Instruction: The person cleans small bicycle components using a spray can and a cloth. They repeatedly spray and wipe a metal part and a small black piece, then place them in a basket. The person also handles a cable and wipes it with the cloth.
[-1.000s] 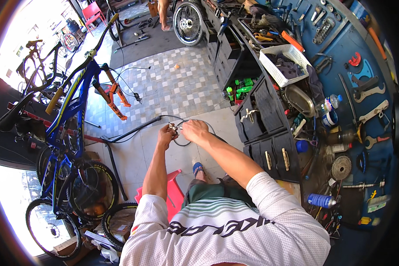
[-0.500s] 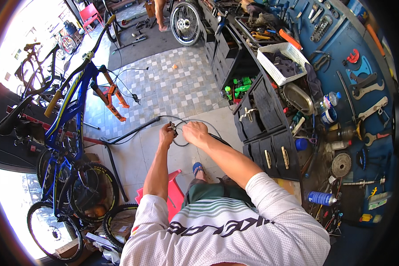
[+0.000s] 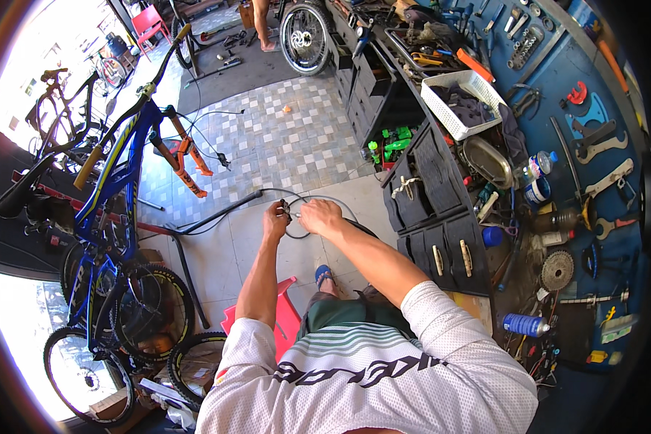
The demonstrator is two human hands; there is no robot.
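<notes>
The person's two hands meet over the pale floor tiles [image 3: 217, 271], held close together in front of the body. The left hand [image 3: 274, 221] has its fingers pinched around a small dark part [image 3: 286, 210], which sits at the fingertips on the side facing the other hand. The right hand [image 3: 320, 216] is curled closed, its back to the viewer; a slim pale piece [image 3: 297, 215] shows at its fingers, near the dark part, though its kind and whether the two touch cannot be told. A thin cable [image 3: 338, 199] loops about the hands. Below the left forearm stands a red stool [image 3: 288, 318]. To the left is a blue bicycle frame [image 3: 126, 170] with an orange fork [image 3: 184, 170]; to the right, a white basket [image 3: 480, 127] holds dark cloth [image 3: 461, 101] beside black drawers [image 3: 430, 177].
</notes>
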